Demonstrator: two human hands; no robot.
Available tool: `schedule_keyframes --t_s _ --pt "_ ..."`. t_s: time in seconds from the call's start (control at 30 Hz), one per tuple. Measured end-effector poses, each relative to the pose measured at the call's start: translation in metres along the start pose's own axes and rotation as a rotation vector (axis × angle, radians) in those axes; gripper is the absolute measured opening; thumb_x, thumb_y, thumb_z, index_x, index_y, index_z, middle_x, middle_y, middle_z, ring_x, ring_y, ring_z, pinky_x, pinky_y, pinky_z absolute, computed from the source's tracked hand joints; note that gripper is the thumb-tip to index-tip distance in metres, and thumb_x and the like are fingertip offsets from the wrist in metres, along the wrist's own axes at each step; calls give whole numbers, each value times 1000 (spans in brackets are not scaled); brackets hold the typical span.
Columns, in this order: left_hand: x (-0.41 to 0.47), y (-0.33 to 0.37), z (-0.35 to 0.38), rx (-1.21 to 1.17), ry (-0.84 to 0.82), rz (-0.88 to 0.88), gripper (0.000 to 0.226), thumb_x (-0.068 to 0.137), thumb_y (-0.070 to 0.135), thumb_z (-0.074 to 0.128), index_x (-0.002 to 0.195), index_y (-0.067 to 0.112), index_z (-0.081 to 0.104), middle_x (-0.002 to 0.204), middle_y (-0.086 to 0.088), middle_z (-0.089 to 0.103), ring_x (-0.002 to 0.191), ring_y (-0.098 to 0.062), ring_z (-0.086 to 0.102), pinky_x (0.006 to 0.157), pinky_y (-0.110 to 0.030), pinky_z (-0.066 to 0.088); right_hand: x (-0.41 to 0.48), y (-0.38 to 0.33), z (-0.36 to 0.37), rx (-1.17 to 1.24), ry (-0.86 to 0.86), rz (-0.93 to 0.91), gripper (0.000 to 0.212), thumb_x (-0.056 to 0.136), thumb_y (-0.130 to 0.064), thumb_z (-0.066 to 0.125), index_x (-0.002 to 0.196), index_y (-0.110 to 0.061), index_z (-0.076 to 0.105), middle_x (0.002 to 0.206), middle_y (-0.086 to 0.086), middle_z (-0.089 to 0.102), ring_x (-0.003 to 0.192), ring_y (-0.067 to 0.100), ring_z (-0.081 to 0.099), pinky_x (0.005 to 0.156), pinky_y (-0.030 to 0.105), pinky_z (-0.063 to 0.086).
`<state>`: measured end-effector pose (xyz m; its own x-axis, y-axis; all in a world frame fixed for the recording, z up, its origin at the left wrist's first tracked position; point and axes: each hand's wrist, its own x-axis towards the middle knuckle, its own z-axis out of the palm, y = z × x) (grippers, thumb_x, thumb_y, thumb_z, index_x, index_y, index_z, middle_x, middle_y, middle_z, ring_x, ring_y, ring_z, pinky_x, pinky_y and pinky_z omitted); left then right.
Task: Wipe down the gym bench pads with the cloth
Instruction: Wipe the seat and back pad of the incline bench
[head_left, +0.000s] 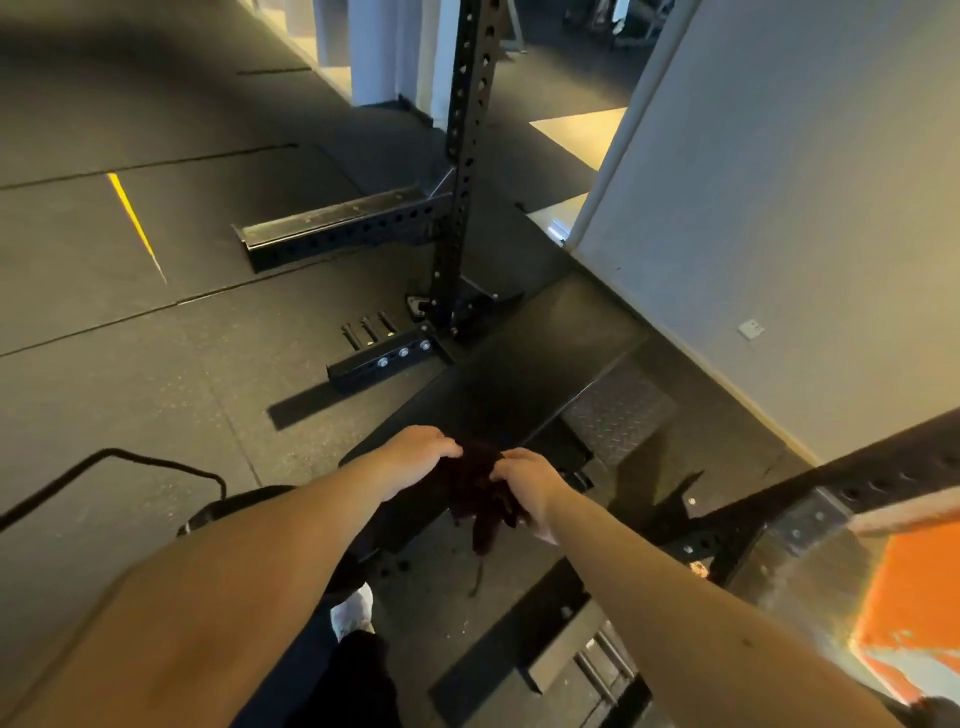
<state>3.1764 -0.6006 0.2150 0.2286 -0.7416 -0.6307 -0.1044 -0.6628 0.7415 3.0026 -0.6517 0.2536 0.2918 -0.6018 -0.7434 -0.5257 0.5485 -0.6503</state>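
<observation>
Head camera, the only view I have from my remote seat, looking down past two bare forearms. The black bench pad (519, 374) is my landmark. Its long axis runs from just under the hands away and up to the right, ending close to the pale wall (779, 208). Over the near end of the pad, both hands meet on a dark maroon cloth (478, 493), which is bunched up with a tail drooping below it. The left hand (421, 452) has its fingers curled over the cloth's left side. The right hand (524, 480) pinches the right side with bent fingers, so neither hand is free or spread flat. I cannot tell whether the cloth is touching the pad yet. Almost all of the pad lies ahead of the hands, and I judge the wipe will have to travel forward and rightward along that axis. The left hand sits slightly farther over the pad, the right nearer its right edge. Left of the pad stands a black rack post (467, 156) with holes, on dark rubber floor (130, 338).
</observation>
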Motion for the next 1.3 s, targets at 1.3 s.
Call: schedule_keyframes --t_s 1.3 --pt "-121 -39 -73 288 -121 293 42 84 40 80 122 33 65 112 12 69 108 -12 64 102 -45 52 -81 22 87 -12 -83 -117 27 104 -18 51 116 -9 74 114 8 76 112 24 70 109 44 48"
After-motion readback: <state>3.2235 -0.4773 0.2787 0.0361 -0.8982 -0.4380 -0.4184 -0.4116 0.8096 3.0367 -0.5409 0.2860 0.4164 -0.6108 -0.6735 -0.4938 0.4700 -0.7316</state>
